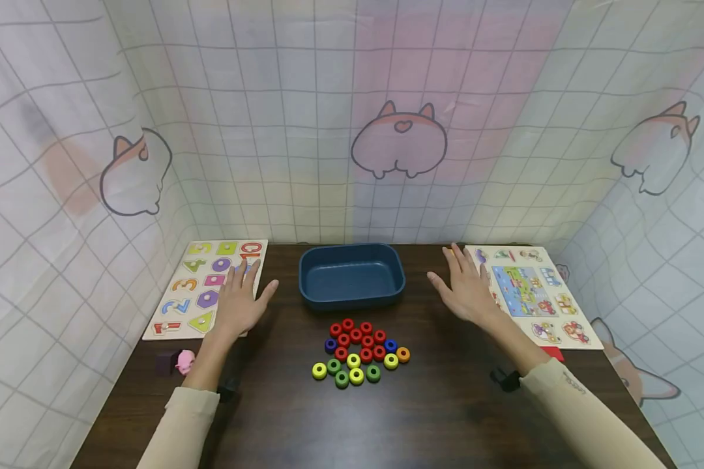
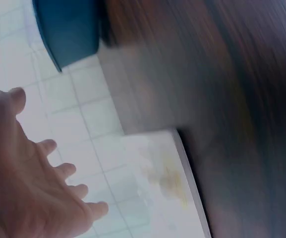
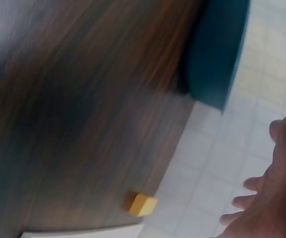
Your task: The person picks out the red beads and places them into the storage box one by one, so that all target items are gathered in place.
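Both hands are extended above the table (image 1: 281,423), with fingers and thumbs straight and spread. The left hand (image 1: 240,306) is positioned over the right side of the number-and-shape board (image 1: 176,270); contact between hand and board cannot be determined. The right hand (image 1: 468,290) is located beside the left edge of the picture board (image 1: 563,280). A dark blue tray (image 1: 352,303) sits between the hands, at the rear of the table. Directly in front of the tray lies a loose group of rings (image 1: 366,359) (red, blue, yellow, green and orange). A small yellow block (image 3: 143,205) rests near the rear table edge, close to the picture board. At left, a pink figure (image 1: 184,362) stands next to a dark block (image 1: 165,364), partly bordered by the left forearm.
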`<state>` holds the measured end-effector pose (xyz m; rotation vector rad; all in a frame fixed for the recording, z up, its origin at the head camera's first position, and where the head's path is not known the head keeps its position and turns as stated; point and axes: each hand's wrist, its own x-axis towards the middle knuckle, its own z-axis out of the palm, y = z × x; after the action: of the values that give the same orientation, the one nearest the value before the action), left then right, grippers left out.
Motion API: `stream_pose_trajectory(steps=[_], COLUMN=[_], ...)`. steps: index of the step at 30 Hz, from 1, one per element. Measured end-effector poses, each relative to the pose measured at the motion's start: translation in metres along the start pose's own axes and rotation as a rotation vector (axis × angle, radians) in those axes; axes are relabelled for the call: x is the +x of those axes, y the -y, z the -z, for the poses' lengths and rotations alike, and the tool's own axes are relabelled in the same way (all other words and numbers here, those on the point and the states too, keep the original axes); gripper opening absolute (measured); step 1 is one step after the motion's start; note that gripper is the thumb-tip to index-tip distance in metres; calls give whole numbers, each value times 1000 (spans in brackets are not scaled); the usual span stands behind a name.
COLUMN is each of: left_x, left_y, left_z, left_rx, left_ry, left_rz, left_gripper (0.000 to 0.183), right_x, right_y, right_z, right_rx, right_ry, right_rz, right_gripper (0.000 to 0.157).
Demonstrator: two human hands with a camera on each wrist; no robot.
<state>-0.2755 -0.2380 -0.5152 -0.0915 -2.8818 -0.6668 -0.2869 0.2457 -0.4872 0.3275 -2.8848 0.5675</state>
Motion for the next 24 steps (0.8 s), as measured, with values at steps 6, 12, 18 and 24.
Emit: stream_pose_trajectory(steps=[6,12,18,24], left_x=[-1,-3,-8,-9], left_y=[-24,-42,-54,-67], left_z=[-3,-14,-38,-56], left_rx=[-270,-511,-831,-1211], left_ry=[-5,-35,-14,-96], left_rz=[18,29,159,326], left_gripper=[77,67,58,62], right_x=[-16,-28,-29,-27], right_y=[23,46,60,65], right_z=[4,-1,-26,-49], right_rx=[142,269,419,682], right_ry=[18,133,284,400], right_rz=[-4,-63,-103,-129], right_gripper=[69,59,38,35])
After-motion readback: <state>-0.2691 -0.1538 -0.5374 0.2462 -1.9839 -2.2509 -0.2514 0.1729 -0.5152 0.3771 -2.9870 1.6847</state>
